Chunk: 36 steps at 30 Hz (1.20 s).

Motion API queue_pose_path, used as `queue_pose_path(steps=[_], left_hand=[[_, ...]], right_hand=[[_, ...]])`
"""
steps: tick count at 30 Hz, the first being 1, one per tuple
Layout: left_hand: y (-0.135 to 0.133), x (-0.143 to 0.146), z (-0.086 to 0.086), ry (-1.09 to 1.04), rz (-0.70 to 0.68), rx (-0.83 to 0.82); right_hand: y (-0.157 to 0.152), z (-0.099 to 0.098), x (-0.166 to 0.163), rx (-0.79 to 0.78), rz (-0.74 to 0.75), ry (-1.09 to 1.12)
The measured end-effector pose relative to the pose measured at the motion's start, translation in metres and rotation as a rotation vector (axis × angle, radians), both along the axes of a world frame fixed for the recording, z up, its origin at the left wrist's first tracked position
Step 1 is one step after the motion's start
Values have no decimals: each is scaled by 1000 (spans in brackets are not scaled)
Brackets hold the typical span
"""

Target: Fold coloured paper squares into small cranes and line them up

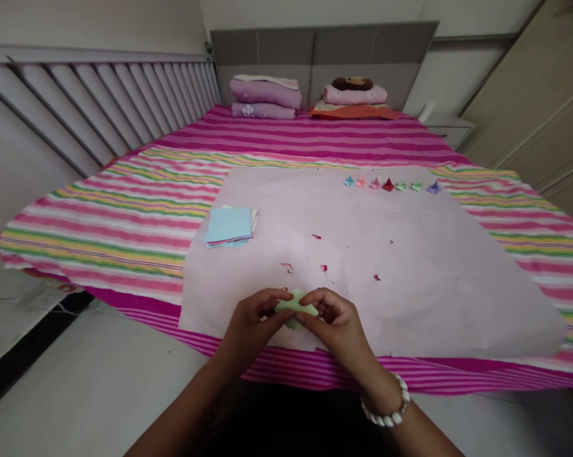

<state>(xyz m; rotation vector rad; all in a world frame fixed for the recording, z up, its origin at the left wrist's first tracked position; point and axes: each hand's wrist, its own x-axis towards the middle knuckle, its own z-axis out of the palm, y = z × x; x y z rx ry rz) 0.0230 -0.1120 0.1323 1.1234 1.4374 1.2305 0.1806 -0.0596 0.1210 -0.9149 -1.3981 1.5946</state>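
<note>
A small folded piece of light green paper (293, 306) is pinched between both hands near the front edge of a large pale pink sheet (410, 273). My left hand (252, 324) grips its left side with fingers curled. My right hand (336, 324), with a white bead bracelet on the wrist, grips its right side. A stack of coloured square papers (230, 226), light blue on top, lies to the left on the sheet. A row of several small folded paper shapes (388, 185) in different colours sits at the far right of the sheet.
The pink sheet lies on a bed with a pink, yellow and green striped cover (124, 209). Small red paper scraps (324, 268) dot the sheet. Folded bedding and pillows (267, 96) rest by the headboard. A slatted rail (100, 101) runs along the left; a wardrobe (543, 114) stands right.
</note>
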Motion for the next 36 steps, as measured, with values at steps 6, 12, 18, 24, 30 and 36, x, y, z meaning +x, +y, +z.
queue_pose_path(steps=[6,12,18,24,30,36], left_hand=[[1,-9,2,-52,-132,-33],[2,-11,1,-34,-86,53],[1,-8,3,114,-95,144],[1,-9,2,159,-30,129],[1,-8,3,224,-25,151],[1,-8,-1,315,-23,206]], right_hand=[[5,1,3,-62,-18,58],[9,0,7,-69,-17,70],[9,0,9,37,-53,-13],[8,2,9,121,-32,-62],[8,3,10,130,-17,-105],[8,6,12,354,-22,-179]])
